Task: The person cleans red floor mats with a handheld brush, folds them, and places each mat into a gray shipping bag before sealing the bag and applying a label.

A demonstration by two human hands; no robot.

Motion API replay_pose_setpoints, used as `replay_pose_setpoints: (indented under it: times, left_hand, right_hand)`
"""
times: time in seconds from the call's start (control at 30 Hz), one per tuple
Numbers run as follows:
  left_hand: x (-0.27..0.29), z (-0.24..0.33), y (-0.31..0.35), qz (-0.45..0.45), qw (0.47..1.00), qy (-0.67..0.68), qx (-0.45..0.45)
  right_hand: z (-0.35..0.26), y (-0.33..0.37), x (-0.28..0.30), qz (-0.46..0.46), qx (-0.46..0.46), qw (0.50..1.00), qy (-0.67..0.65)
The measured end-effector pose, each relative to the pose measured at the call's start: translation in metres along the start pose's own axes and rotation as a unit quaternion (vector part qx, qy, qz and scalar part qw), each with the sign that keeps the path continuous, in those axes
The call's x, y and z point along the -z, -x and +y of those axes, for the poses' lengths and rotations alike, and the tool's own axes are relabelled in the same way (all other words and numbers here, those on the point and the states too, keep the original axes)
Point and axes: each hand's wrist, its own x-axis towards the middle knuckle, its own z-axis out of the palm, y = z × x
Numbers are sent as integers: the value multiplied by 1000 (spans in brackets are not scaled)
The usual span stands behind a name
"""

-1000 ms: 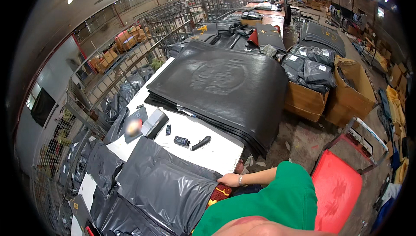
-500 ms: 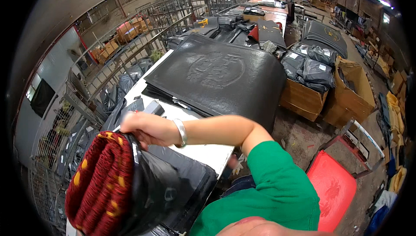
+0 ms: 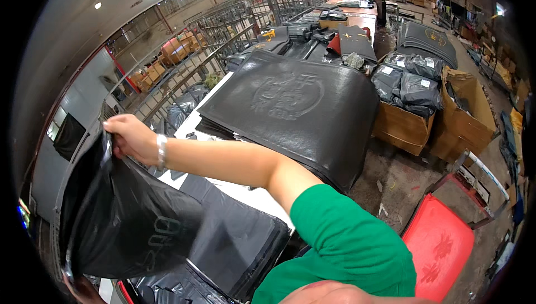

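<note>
A black plastic bag (image 3: 139, 214) with pale lettering stretches across the lower left, its mouth edge turned to the left. My right hand (image 3: 132, 137), with a silver bracelet at the wrist, pinches the upper corner of that edge. At the bottom left my left hand (image 3: 84, 290) grips the lower corner; only part of it shows. The bag's inside is mostly hidden from this angle. Beneath and beside it lies a stack of flat black plastic bags (image 3: 245, 237) on the white table (image 3: 262, 198).
Large black embossed mats (image 3: 290, 91) are piled farther along the table. To the right stand cardboard boxes (image 3: 402, 128) holding wrapped black packages (image 3: 419, 89). Close by on my right is a red seat (image 3: 438, 248). Metal railings (image 3: 223, 47) run along the left; a person (image 3: 379, 2) stands far back.
The folded red mat with yellow spots, which stuck out of the bag's mouth, no longer shows. My right hand has moved left and up with the bag edge; my left hand has come into view.
</note>
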Motion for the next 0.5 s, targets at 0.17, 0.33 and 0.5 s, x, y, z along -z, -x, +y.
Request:
replay_pose_setpoints:
  times: [0.17, 0.33, 0.5]
  left_hand:
    - [13, 59, 132, 103, 977, -165, 89]
    - [-48, 41, 308, -18, 941, -245, 233]
    - [-77, 48, 435, -155, 907, -247, 304]
  right_hand:
    - [27, 153, 44, -82, -206, 928, 300]
    - [131, 337, 164, 93, -363, 831, 412]
    - [158, 399, 183, 110, -430, 776, 448]
